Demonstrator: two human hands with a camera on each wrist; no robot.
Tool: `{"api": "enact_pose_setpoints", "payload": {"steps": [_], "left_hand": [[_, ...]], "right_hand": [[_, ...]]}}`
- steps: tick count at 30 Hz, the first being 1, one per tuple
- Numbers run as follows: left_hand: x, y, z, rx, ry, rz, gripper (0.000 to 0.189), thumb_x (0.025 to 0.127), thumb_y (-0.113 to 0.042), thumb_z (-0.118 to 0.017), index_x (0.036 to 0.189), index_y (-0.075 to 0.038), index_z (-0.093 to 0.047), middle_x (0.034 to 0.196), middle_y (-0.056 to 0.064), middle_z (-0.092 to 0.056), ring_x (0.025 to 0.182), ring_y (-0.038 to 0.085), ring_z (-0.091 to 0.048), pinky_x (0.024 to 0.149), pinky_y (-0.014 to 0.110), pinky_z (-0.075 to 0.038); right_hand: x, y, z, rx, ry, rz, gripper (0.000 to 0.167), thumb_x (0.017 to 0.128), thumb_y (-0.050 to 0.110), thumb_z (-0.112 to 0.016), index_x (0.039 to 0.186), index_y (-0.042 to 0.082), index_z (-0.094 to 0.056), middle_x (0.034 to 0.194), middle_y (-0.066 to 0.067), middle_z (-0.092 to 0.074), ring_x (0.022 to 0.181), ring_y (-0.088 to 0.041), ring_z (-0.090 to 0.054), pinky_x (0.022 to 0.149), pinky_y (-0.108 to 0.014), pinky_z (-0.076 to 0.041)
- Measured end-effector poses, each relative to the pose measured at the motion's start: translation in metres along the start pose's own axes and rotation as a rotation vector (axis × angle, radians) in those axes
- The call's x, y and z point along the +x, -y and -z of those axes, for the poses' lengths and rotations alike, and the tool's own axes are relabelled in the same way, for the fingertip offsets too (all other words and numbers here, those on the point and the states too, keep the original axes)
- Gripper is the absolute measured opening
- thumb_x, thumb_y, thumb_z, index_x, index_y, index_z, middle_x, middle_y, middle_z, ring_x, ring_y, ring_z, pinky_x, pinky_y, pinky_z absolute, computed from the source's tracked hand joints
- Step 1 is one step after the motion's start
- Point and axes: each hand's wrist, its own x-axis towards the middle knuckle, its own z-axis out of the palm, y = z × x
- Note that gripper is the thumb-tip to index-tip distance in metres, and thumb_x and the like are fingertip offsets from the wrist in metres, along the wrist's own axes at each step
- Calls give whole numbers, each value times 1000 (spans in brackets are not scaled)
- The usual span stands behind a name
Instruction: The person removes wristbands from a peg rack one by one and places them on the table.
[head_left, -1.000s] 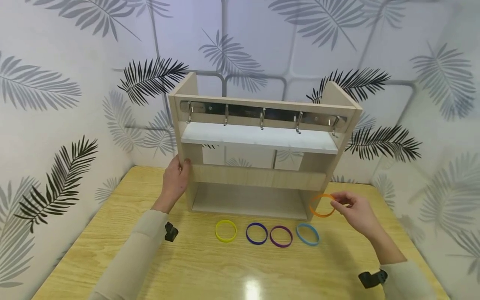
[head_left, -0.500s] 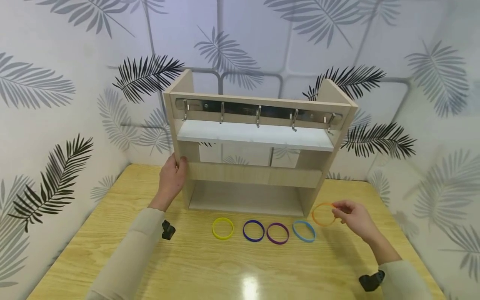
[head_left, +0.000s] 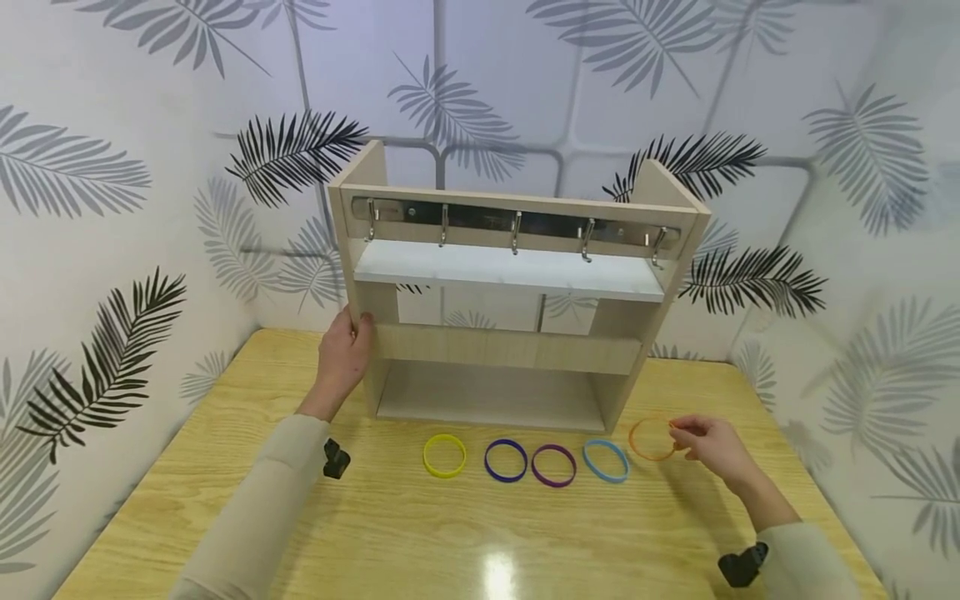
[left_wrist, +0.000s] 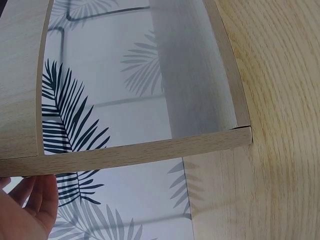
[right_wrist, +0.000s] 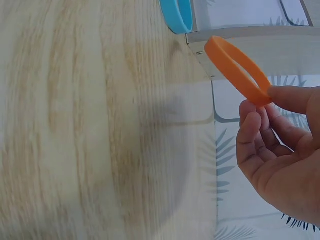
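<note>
My right hand (head_left: 712,450) pinches an orange silicone wristband (right_wrist: 235,70) between thumb and fingers, to the right of the rack. Whether the band touches the table, I cannot tell. With my left hand (head_left: 342,360) I grip the left side panel of a light wooden rack (head_left: 510,347); the left wrist view shows the fingers (left_wrist: 47,197) against that panel's edge, partly behind it. A metal strip with several hooks (head_left: 516,233) runs along the rack's upper front. In front of the rack lie a yellow band (head_left: 426,461), a dark blue band (head_left: 491,471), a purple band (head_left: 542,477) and a light blue band (head_left: 613,478).
The rack stands on a wood-grain table (head_left: 420,533) with a white shelf (head_left: 510,273) under the hooks. Leaf-patterned walls (head_left: 495,50) close off the back and both sides.
My right hand has lowered with the orange wristband, bringing it closer to the tabletop. The left hand keeps its hold on the side panel, and the head view has shifted slightly.
</note>
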Motion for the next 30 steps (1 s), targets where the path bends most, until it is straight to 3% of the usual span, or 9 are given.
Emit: {"api": "enact_pose_setpoints", "payload": {"steps": [10,16,24,30], "left_hand": [[0,2,3,-10,-6,-11,50,100,-34,-33,131,3,-47,115,23,-56,95,37,-58,74,52,-49],[-1,2,4,-8,16,17,52,101,-37,-32,134,1,-44,119,23,-55,100,38,-58,77,52,-49],[-5,2,5,-10,8,13,50,101,-35,-33,133,1,-46,117,23,-56,99,38,-57,78,53,-48],[-5,-3,8,-43,15,32,49,100,-34,-35,132,2,-45,117,24,-55,100,38,-56,78,53,-48]], "right_hand": [[6,-11,-3,39,36,-81,42,98,16,-52,123,-17,-48,105,-26,-60,84,-18,-62,73,-36,-53],[8,-17,-4,47,52,-101,41,97,12,-52,120,-21,-48,105,-28,-60,84,-23,-63,72,-37,-53],[9,-27,-8,18,33,-124,36,95,11,-55,116,-18,-52,90,-15,-66,75,-19,-62,63,-31,-52],[10,-25,-6,-19,0,-114,36,94,13,-57,114,-17,-54,86,-13,-66,74,-17,-62,59,-29,-50]]}}
